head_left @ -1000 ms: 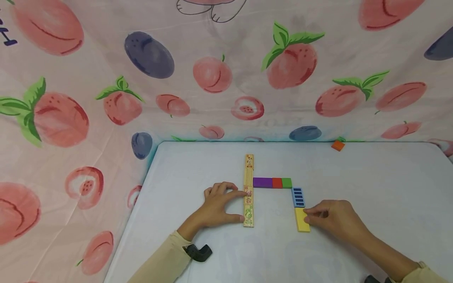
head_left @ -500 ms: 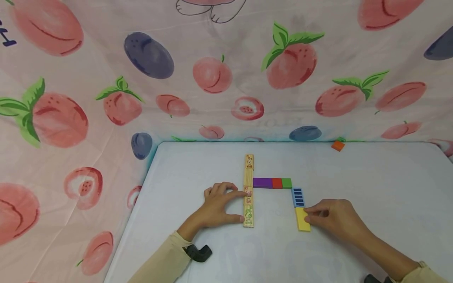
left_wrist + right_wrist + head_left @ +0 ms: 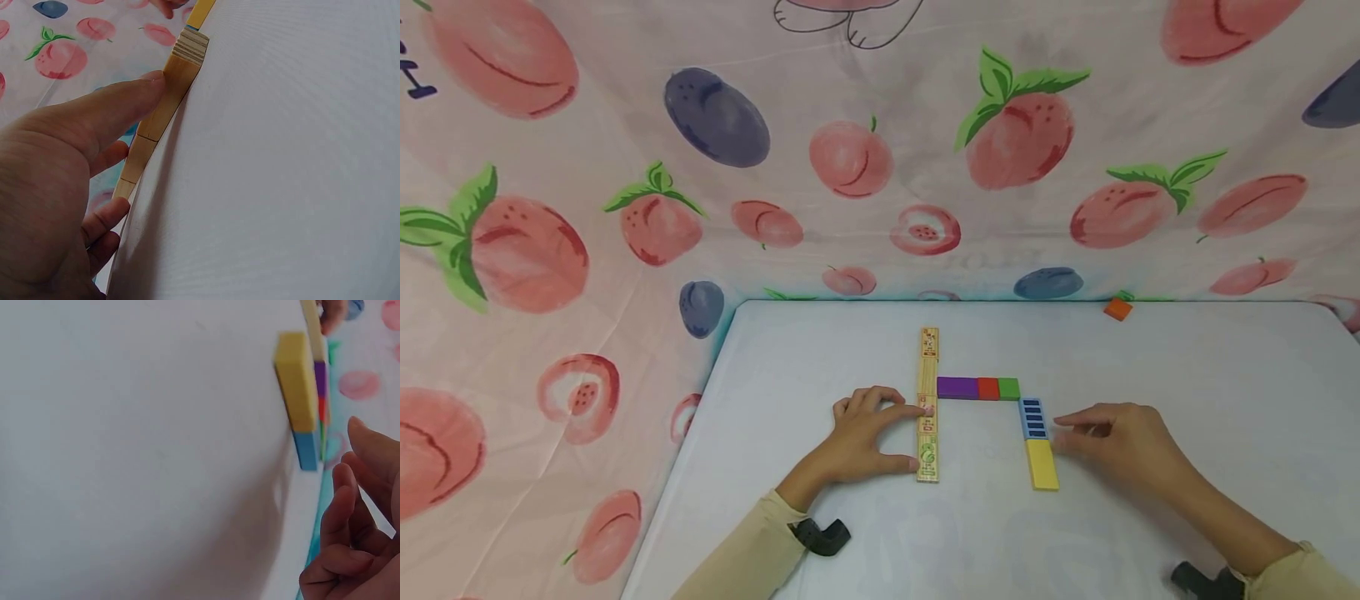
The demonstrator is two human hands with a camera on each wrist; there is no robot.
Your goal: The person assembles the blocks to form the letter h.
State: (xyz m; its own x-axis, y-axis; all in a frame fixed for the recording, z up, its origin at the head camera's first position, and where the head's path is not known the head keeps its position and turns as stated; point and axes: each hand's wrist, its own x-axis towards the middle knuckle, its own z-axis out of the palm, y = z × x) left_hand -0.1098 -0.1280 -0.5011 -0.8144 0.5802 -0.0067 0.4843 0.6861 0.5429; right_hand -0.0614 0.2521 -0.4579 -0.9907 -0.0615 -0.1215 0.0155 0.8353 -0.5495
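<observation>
On the white table lies an upright column of wooden blocks (image 3: 928, 375) with printed pictures. My left hand (image 3: 859, 442) touches that column from the left, thumb low and index finger higher, both fairly straight. A purple block (image 3: 957, 388), a red block (image 3: 988, 389) and a green block (image 3: 1008, 389) form a row running right from the column. Below the green one sits a light blue block (image 3: 1033, 418) with dark bars, and a yellow block (image 3: 1042, 465) adjoins its lower end. My right hand (image 3: 1127, 442) is just right of these two, holding nothing, its fingers loosely bent.
A small orange piece (image 3: 1117, 309) lies at the table's (image 3: 820, 333) back edge, right of the blocks. Behind and left of the table hangs a pink fruit-print cloth (image 3: 850, 75). A black device (image 3: 822, 537) is on the left wrist.
My right hand has let go of the yellow block and moved slightly up and right. The yellow block stays against the blue one. My left hand has not visibly moved.
</observation>
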